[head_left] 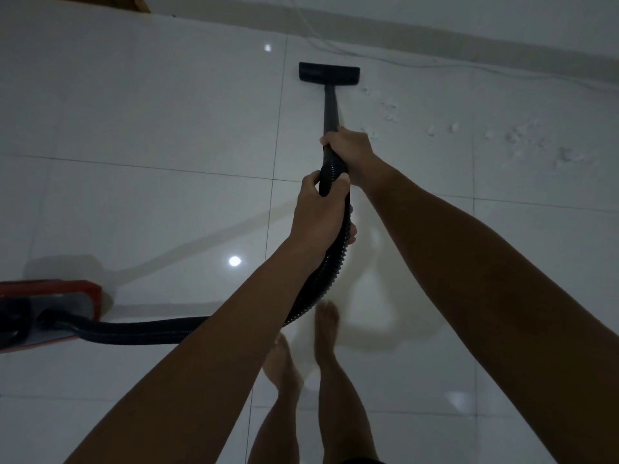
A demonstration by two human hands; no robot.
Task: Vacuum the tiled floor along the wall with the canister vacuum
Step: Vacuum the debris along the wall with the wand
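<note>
A black vacuum wand (331, 110) runs away from me to a flat black floor nozzle (329, 73) resting on the glossy white tiled floor (150, 122), a little short of the wall. My right hand (350, 151) grips the wand's near end. Just behind it, my left hand (320, 212) grips the ribbed black hose (321, 283). The hose curves down and left to the red and grey canister vacuum (63, 301) at the left edge.
The wall's pale baseboard (435, 35) crosses the top, with thin white cables (385, 56) lying along it. White crumbs and dust (509, 135) are scattered on the tiles right of the wand. My bare feet (326, 326) stand below the hose. A wooden corner (139, 1) shows top left.
</note>
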